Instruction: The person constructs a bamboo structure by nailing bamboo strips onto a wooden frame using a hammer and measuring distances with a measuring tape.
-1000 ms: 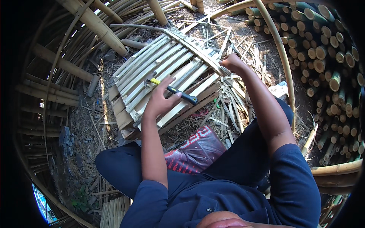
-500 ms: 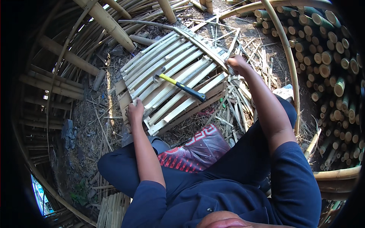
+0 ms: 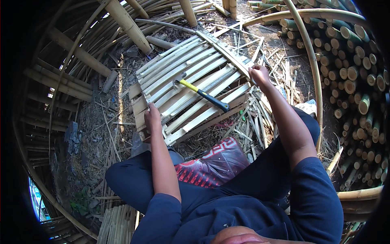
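So I've got my left hand [image 3: 152,117] curled over the near edge of the bamboo slat panel [image 3: 191,87], right hand [image 3: 259,74] gripping its far corner, hammer [image 3: 202,92] lying loose on top.

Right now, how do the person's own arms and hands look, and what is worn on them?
Both hands are bare: the left hand and the right hand have no gloves, and no rings or watch can be seen. The forearms are uncovered too. Short dark navy sleeves end above the elbows, part of a dark navy shirt.
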The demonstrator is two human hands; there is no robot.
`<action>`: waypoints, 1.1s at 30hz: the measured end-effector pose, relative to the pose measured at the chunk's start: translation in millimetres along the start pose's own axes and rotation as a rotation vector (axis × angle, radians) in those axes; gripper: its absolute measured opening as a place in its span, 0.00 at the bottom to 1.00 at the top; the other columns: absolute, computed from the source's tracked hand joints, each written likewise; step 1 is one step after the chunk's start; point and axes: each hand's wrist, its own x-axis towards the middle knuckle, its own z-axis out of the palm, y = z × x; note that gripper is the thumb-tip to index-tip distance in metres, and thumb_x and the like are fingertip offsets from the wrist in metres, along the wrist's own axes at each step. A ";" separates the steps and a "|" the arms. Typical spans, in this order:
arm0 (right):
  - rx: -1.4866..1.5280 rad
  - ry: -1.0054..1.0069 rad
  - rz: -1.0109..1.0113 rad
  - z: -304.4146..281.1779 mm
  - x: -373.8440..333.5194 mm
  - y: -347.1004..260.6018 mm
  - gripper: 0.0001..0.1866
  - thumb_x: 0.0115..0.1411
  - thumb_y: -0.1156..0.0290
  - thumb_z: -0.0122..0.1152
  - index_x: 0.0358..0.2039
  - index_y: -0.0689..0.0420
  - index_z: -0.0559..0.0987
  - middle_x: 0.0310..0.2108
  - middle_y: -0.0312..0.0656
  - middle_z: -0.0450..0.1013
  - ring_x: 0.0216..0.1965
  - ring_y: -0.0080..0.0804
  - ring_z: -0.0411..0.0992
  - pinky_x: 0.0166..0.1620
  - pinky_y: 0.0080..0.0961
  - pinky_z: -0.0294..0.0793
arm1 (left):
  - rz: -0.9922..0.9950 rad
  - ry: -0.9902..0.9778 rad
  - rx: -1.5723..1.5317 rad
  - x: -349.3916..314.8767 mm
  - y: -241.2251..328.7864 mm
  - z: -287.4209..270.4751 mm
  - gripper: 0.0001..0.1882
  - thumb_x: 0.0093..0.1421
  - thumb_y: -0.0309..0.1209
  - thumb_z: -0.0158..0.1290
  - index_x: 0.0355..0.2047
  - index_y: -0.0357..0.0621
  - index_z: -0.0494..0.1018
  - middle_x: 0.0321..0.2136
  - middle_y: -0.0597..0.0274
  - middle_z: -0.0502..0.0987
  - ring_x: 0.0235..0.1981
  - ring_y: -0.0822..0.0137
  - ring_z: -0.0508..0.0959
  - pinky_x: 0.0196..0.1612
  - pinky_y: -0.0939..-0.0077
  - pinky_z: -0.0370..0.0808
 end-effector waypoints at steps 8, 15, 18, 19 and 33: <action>0.051 0.070 -0.041 14.5 -2.8 1.9 0.11 0.65 0.66 0.64 0.32 0.62 0.81 0.22 0.35 0.74 0.21 0.20 0.67 0.27 0.23 0.64 | 0.080 0.051 -0.154 -20.4 29.4 -28.3 0.41 0.68 0.60 0.39 0.47 0.28 0.80 0.47 0.34 0.81 0.52 0.38 0.79 0.56 0.50 0.72; 0.175 0.044 -0.061 19.0 10.2 13.0 0.09 0.67 0.71 0.62 0.31 0.61 0.76 0.20 0.33 0.70 0.19 0.18 0.63 0.22 0.20 0.58 | 0.112 0.034 -0.281 -10.8 28.4 -26.9 0.41 0.66 0.61 0.43 0.47 0.28 0.81 0.45 0.38 0.83 0.50 0.42 0.81 0.55 0.55 0.72; 0.171 0.056 -0.079 23.8 9.0 14.5 0.09 0.68 0.71 0.61 0.31 0.61 0.75 0.20 0.32 0.70 0.19 0.17 0.62 0.22 0.19 0.58 | 0.161 0.045 -0.328 3.0 21.7 -25.2 0.41 0.66 0.61 0.44 0.48 0.28 0.81 0.46 0.39 0.83 0.50 0.43 0.81 0.55 0.57 0.72; 0.186 0.064 -0.086 25.5 8.8 12.7 0.09 0.69 0.71 0.61 0.32 0.61 0.75 0.21 0.32 0.70 0.19 0.17 0.63 0.22 0.19 0.58 | 0.186 0.067 -0.331 8.2 19.7 -23.5 0.41 0.66 0.61 0.44 0.48 0.29 0.81 0.46 0.39 0.83 0.50 0.43 0.81 0.55 0.57 0.72; 0.034 0.038 -0.049 53.7 -11.4 -23.3 0.16 0.64 0.59 0.62 0.44 0.56 0.85 0.40 0.53 0.82 0.44 0.44 0.81 0.51 0.38 0.74 | 0.208 0.102 -0.261 39.6 2.7 -56.6 0.41 0.67 0.63 0.43 0.49 0.30 0.81 0.44 0.40 0.83 0.47 0.47 0.81 0.54 0.58 0.71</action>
